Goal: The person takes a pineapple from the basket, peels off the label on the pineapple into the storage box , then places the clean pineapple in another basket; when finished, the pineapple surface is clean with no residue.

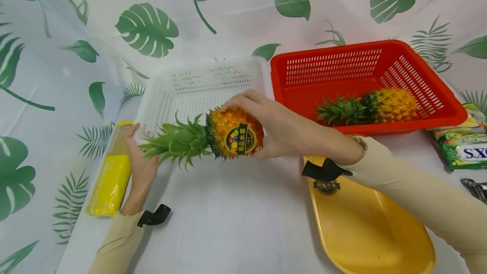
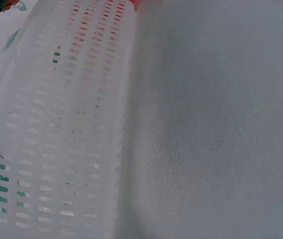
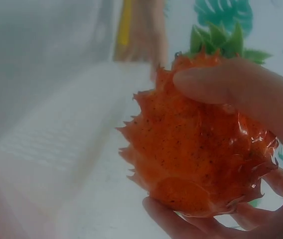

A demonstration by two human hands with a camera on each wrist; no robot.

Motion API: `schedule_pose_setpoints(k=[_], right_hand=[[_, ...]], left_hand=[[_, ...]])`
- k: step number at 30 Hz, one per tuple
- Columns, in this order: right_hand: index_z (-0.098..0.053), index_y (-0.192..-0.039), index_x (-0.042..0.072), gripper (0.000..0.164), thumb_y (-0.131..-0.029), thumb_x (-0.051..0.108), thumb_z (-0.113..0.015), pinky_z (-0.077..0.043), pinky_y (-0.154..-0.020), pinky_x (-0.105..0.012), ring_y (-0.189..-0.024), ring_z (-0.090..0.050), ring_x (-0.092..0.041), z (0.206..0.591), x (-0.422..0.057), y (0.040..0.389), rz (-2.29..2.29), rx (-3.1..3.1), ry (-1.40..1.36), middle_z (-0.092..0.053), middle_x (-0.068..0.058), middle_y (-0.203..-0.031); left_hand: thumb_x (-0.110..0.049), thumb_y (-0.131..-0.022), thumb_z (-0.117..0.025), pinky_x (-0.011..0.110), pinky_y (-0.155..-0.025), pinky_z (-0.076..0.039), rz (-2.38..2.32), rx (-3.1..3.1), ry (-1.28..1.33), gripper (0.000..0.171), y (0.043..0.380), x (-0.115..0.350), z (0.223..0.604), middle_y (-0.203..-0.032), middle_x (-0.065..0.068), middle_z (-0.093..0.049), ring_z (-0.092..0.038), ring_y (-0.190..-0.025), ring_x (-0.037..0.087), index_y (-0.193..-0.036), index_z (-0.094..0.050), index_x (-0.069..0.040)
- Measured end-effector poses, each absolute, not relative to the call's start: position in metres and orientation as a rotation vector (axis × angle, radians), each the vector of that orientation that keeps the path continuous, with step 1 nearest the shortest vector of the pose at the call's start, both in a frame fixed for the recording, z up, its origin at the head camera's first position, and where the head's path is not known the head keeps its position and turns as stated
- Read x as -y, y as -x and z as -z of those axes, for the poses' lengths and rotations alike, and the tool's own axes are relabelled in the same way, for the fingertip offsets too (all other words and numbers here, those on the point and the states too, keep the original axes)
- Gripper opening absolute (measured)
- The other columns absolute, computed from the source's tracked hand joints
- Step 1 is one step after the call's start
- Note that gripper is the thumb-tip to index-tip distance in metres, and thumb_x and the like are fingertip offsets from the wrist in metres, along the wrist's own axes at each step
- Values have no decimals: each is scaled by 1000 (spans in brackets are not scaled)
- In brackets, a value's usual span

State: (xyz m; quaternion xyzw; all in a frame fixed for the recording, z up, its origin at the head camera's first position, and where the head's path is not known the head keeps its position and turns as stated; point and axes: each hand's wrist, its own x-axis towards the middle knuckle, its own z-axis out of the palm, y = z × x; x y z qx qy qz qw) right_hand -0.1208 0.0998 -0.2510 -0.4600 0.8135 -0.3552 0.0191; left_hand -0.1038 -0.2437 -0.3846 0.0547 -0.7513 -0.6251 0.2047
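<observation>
My right hand grips a pineapple by its orange body, with thumb and fingers spread around it. The fruit lies sideways in the air over the front of a white perforated basket, green crown to the left, round dark label showing. Bare rind faces the right wrist view. At the basket's front left corner, my left hand holds the edge; the crown leaves hide part of its grip. Only the basket's slotted wall and the white cloth appear in the left wrist view, not the hand itself.
A red basket with another pineapple stands at right. Below it, a yellow tray bearing a similar label lies under my right forearm. A yellow packet is at left, a green packet at far right. Leaf-print cloth rises behind.
</observation>
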Motion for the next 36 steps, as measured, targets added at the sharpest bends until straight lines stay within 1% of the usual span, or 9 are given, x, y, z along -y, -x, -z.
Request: schedule_pose_setpoints(k=[2, 5, 9, 15, 20, 23, 27, 30, 36], right_hand=[[-51, -142, 6, 86, -70, 8, -97, -58, -94, -35, -126, -51, -21, 258, -106, 114, 1123, -2502, 1455, -51, -9, -141], [-52, -142, 8, 86, -69, 6, -97, -59, -93, -35, -126, -52, -19, 267, -116, 103, 1140, -2470, 1422, -51, -7, -141], [-53, -143, 10, 87, -68, 4, -98, -58, -95, -37, -124, -53, -20, 277, -127, 93, 1113, -2478, 1339, -51, -5, -142], [-52, -144, 13, 88, -69, 6, -99, -59, -94, -40, -122, -56, -21, 292, -139, 82, 1079, -2484, 1248, -52, -5, -142], [-51, -145, 14, 91, -68, 7, -100, -59, -96, -43, -120, -59, -22, 302, -142, 76, 1061, -2490, 1237, -52, -5, -141], [-52, -144, 13, 92, -66, 6, -100, -59, -96, -45, -119, -59, -23, 309, -143, 74, 1052, -2507, 1231, -52, -6, -139], [-54, -141, 11, 90, -64, 8, -101, -59, -92, -47, -113, -62, -25, 316, -143, 71, 1022, -2544, 1192, -56, -5, -130], [-54, -141, 10, 89, -65, 7, -100, -60, -89, -46, -109, -62, -24, 321, -142, 70, 1009, -2565, 1178, -57, -5, -126], [-54, -141, 8, 86, -67, 9, -99, -60, -89, -43, -109, -61, -23, 329, -141, 72, 991, -2583, 1204, -57, -6, -124]], left_hand=[[-2, -98, -68, 20, -98, -52, 1749, 2103, -163, 70, 104, 243, 385, -153, 19, -45, -56, -128, 29, -154, -26, -8], [-8, -97, -72, 16, -90, -53, 1775, 2094, -183, 73, 103, 242, 384, -148, 18, -45, -58, -120, 28, -155, -27, -11], [-7, -97, -73, 15, -94, -50, 1773, 2082, -166, 74, 103, 242, 383, -149, 18, -43, -53, -128, 33, -154, -27, -9], [-7, -97, -72, 15, -94, -50, 1742, 2119, -167, 73, 103, 241, 383, -149, 17, -43, -52, -128, 33, -155, -26, -9], [-9, -98, -71, 14, -94, -50, 1717, 2146, -163, 73, 103, 242, 383, -152, 16, -43, -52, -130, 34, -155, -25, -11], [-9, -98, -71, 15, -94, -50, 1702, 2155, -166, 73, 103, 242, 383, -152, 16, -43, -52, -130, 34, -155, -25, -10], [-10, -98, -72, 15, -94, -49, 1690, 2172, -187, 74, 103, 241, 382, -152, 15, -43, -53, -129, 32, -156, -25, -11], [-11, -98, -72, 15, -94, -50, 1685, 2183, -198, 75, 103, 241, 381, -151, 15, -44, -53, -128, 32, -156, -24, -12], [-11, -99, -71, 15, -96, -50, 1685, 2192, -194, 74, 101, 240, 380, -152, 14, -44, -52, -131, 31, -156, -23, -12]])
